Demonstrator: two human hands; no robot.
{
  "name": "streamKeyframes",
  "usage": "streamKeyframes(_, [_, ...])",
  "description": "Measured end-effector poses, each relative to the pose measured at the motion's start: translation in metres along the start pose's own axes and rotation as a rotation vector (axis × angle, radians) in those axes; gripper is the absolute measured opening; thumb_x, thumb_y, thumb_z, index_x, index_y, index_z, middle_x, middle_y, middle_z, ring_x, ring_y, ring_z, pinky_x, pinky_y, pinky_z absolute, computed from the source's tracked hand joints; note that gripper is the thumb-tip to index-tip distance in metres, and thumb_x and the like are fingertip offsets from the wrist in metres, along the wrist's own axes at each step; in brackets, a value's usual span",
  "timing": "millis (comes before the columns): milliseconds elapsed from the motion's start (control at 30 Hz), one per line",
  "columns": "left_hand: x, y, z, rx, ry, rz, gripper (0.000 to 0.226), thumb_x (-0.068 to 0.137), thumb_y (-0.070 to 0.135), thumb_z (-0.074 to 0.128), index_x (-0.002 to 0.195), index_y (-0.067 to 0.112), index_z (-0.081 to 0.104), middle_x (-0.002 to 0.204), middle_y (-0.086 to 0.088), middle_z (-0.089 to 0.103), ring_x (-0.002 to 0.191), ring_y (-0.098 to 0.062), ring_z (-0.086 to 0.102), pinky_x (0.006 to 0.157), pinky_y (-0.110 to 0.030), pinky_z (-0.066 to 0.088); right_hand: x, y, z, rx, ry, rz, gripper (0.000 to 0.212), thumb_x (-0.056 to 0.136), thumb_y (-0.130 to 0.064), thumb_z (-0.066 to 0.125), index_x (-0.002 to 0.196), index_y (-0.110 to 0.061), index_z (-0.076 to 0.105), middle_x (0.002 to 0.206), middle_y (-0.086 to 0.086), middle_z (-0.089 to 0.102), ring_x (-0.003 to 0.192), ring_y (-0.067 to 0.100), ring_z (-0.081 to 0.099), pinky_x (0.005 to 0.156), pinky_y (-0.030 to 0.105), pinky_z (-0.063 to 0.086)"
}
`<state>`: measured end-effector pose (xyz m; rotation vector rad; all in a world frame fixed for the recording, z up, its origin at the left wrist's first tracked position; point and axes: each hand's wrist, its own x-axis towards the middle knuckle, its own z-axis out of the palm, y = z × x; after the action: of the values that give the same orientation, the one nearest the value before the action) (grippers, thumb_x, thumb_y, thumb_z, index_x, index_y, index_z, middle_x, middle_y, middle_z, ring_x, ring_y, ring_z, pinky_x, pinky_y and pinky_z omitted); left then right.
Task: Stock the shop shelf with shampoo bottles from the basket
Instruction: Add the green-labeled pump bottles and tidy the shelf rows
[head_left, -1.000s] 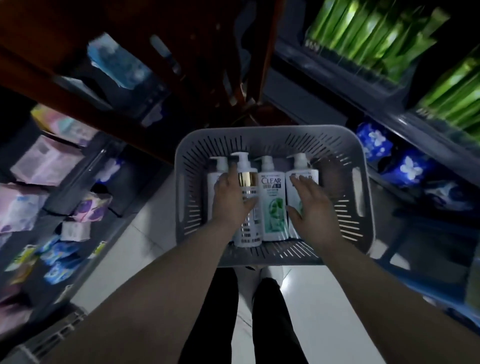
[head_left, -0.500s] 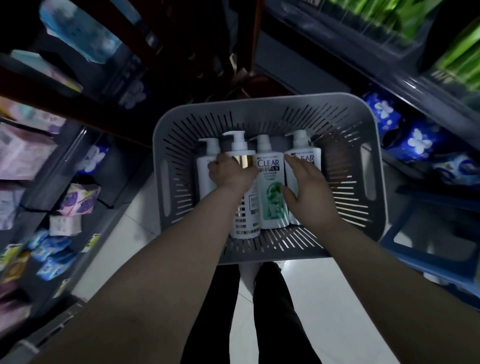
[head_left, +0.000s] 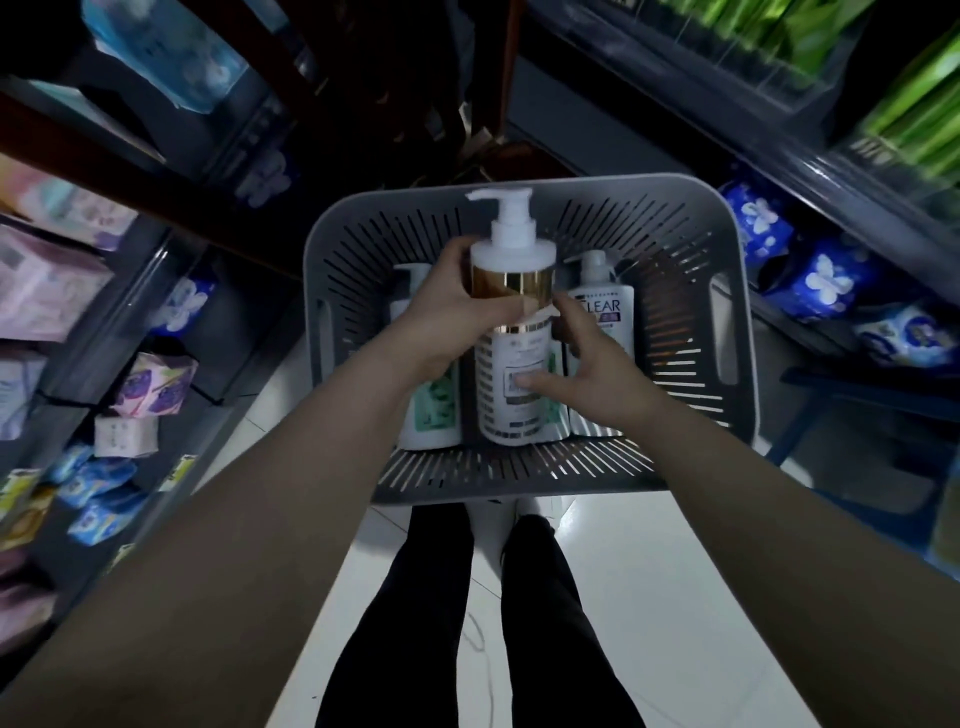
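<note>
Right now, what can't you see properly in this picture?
All in the head view:
- Green-label bottle: its top is hidden behind the left hand.
- Another green bottle behind the pump bottle: only a sliver shows.
- CLEAR bottle: its lower part is covered by the right hand.
- Pump bottle's small label print: too blurred to read.
- Shelf packets: blurred, cut off by the left edge.

Basket (head_left: 727, 312) right half free; CLEAR bottle (head_left: 600, 332) crowds right hand (head_left: 597, 384).

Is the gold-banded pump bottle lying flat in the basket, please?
No, the left hand holds the gold-banded pump bottle raised above the others in the basket.
</note>
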<state>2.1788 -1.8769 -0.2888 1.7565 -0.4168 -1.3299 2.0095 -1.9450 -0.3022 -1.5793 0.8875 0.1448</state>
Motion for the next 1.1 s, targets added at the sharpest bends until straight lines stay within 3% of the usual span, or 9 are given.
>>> streamKeyframes(100, [-0.010, 0.018, -0.003, -0.188, 0.002, 0.036, 0.065, 0.069, 0.013, 0.081, 0.124, 0.016, 0.047, 0.112, -0.003, 0.065, 0.103, -0.017, 0.065, 0.085, -0.034, 0.055, 0.000, -0.016, 0.003, 0.176, 0.027, -0.011, 0.075, 0.074, -0.015, 0.081, 0.137, -0.019, 0.039, 0.115, -0.010, 0.062, 0.100, -0.008, 0.061, 0.082, 0.013, 0.050])
streamKeyframes(167, [-0.017, 0.024, 0.000, -0.171, 0.002, 0.049, 0.059, 0.074, 0.012, 0.080, 0.124, 0.015, 0.049, 0.111, -0.004, 0.066, 0.101, -0.016, 0.066, 0.083, -0.032, 0.056, -0.002, -0.024, 0.006, 0.225, 0.070, -0.045, 0.070, 0.073, -0.012, 0.082, 0.131, -0.015, 0.043, 0.111, -0.002, 0.066, 0.100, 0.005, 0.065, 0.083, 0.023, 0.054])
streamKeyframes(233, [-0.024, 0.023, 0.001, -0.118, 0.009, 0.052, 0.058, 0.076, 0.013, 0.080, 0.124, 0.015, 0.048, 0.112, -0.005, 0.066, 0.102, -0.016, 0.067, 0.084, -0.034, 0.056, -0.003, -0.029, 0.007, 0.198, 0.037, -0.054, 0.069, 0.074, -0.013, 0.081, 0.131, -0.016, 0.043, 0.111, -0.004, 0.065, 0.101, 0.000, 0.064, 0.085, 0.020, 0.051])
streamKeyframes(333, [-0.028, 0.015, -0.004, -0.066, 0.065, 0.068, 0.058, 0.076, 0.012, 0.080, 0.123, 0.020, 0.048, 0.111, 0.004, 0.066, 0.100, -0.009, 0.066, 0.084, -0.031, 0.055, 0.003, -0.012, -0.002, -0.085, -0.035, -0.006, 0.098, 0.071, -0.036, 0.083, 0.149, -0.024, 0.025, 0.146, 0.002, 0.041, 0.134, 0.011, 0.039, 0.109, 0.033, 0.036])
streamKeyframes(467, [-0.027, 0.002, -0.017, -0.033, 0.112, 0.025, 0.061, 0.075, 0.012, 0.080, 0.124, 0.026, 0.046, 0.110, 0.011, 0.063, 0.098, -0.001, 0.061, 0.079, -0.025, 0.051, 0.027, 0.026, -0.018, -0.418, 0.211, 0.236, 0.113, 0.075, -0.035, 0.080, 0.154, -0.020, 0.000, 0.160, 0.013, 0.007, 0.146, 0.031, 0.010, 0.118, 0.044, 0.018])
streamKeyframes(567, [-0.024, -0.009, -0.022, -0.030, 0.127, 0.001, 0.066, 0.074, 0.014, 0.081, 0.128, 0.023, 0.045, 0.115, 0.007, 0.063, 0.103, -0.006, 0.062, 0.081, -0.026, 0.051, 0.049, 0.054, -0.018, -0.392, 0.300, 0.364, 0.112, 0.079, -0.020, 0.077, 0.153, -0.014, -0.007, 0.154, 0.023, 0.018, 0.141, 0.036, 0.024, 0.115, 0.042, 0.025])
streamKeyframes(667, [-0.022, -0.018, -0.024, -0.034, 0.130, -0.010, 0.066, 0.074, 0.015, 0.080, 0.129, 0.024, 0.045, 0.116, 0.006, 0.063, 0.104, -0.008, 0.062, 0.080, -0.026, 0.052, 0.064, 0.080, -0.015, -0.268, 0.344, 0.506, 0.116, 0.078, -0.025, 0.077, 0.152, -0.014, -0.012, 0.144, 0.025, 0.037, 0.128, 0.038, 0.044, 0.107, 0.045, 0.038])
streamKeyframes(900, [-0.021, -0.030, -0.025, -0.029, 0.155, 0.004, 0.064, 0.073, 0.015, 0.081, 0.122, 0.033, 0.044, 0.113, 0.013, 0.061, 0.105, -0.003, 0.060, 0.084, -0.027, 0.052, 0.074, 0.096, -0.004, -0.140, 0.454, 0.510, 0.100, 0.041, -0.048, 0.086, 0.126, -0.014, 0.047, 0.112, 0.010, 0.062, 0.097, 0.025, 0.063, 0.083, 0.039, 0.056])
streamKeyframes(1100, [-0.029, -0.025, -0.031, -0.044, 0.181, 0.028, 0.064, 0.074, 0.016, 0.081, 0.125, 0.032, 0.045, 0.114, 0.011, 0.063, 0.106, -0.006, 0.062, 0.087, -0.030, 0.053, 0.069, 0.076, -0.006, 0.068, 0.388, 0.548, 0.070, 0.061, -0.018, 0.089, 0.119, -0.008, 0.051, 0.103, 0.003, 0.062, 0.087, 0.021, 0.062, 0.070, 0.030, 0.051])
